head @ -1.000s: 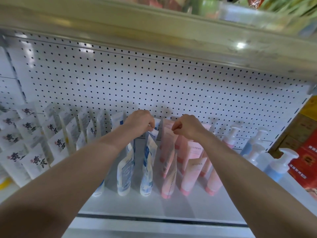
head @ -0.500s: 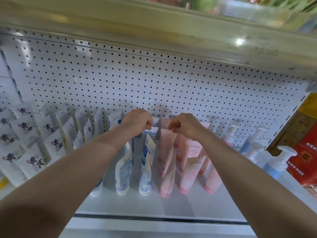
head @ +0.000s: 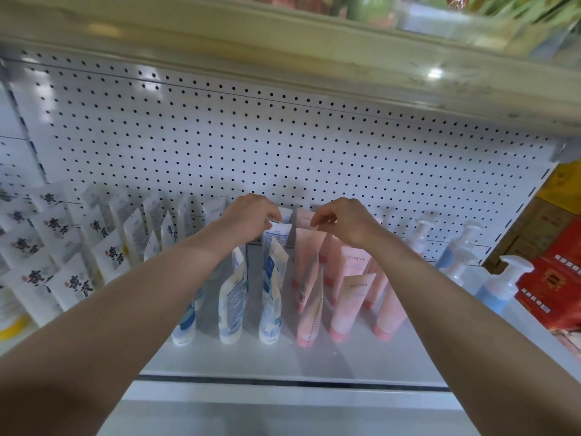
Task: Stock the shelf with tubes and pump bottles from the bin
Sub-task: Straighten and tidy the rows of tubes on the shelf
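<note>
Head view: outstretched, left hand (head: 251, 215) pinches blue tube (head: 276, 237), right hand (head: 347, 223) pink tube (head: 308, 247).

both bare arms reached forward, side by side. the left hand (head: 251, 215) and right hand (head: 347, 221) hung close together, knuckles up, fingers curled down, pinching the tops of a blue tube (head: 276, 239) and a pink tube (head: 309, 247).

Right hand (head: 345, 225) fist loosened into fingertip pinch on pink tube (head: 306, 247) top just below pegboard (head: 283, 136), left hand (head: 248, 215) fingers uncurled slightly on blue tube (head: 276, 236) top
</note>
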Motion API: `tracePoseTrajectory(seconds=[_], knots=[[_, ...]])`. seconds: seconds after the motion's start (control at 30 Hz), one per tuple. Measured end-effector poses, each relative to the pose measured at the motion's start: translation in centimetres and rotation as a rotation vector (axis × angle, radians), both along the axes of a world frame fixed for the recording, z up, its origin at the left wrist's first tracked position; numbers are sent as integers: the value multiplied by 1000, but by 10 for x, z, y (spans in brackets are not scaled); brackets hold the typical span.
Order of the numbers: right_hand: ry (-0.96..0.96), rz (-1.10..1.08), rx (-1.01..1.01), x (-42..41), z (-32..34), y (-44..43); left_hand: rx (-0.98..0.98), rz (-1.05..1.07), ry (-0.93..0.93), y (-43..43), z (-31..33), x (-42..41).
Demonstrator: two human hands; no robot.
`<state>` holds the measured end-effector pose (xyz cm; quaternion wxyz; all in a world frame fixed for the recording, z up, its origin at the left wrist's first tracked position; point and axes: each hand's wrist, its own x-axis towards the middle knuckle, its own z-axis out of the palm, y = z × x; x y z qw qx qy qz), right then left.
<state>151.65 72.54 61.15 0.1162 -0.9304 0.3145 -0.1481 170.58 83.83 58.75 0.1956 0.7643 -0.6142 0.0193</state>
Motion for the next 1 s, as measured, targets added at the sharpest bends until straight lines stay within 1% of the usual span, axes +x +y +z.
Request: tracePoseTrajectory(seconds=[0.17,0.33,0.43,0.53,0.6,0.77,0.93,1.0], knots=[[70,39,51,-10,0,14,-55,-72,-12,14,9,-12],[79,31,94,-16,-7,24,10,-166,-79,26,9,-23],[85,38,122,-18,-11,27,57,-177,-90,29,6,-24],[84,46,142,-21,-15,27,72,-182,-52,32,1,-25],[81,37,159,-21,-16,26,67,-172,-33,33,-2,-27],[57,6,171,-20,-18,30,39,-147,-67,33,-4,-31],[68,-24,62,-15,-20,31,37,-119,-84,33,-3,-33],[68,-35,53,-14,-21,31,41,-107,-84,33,-3,-33]])
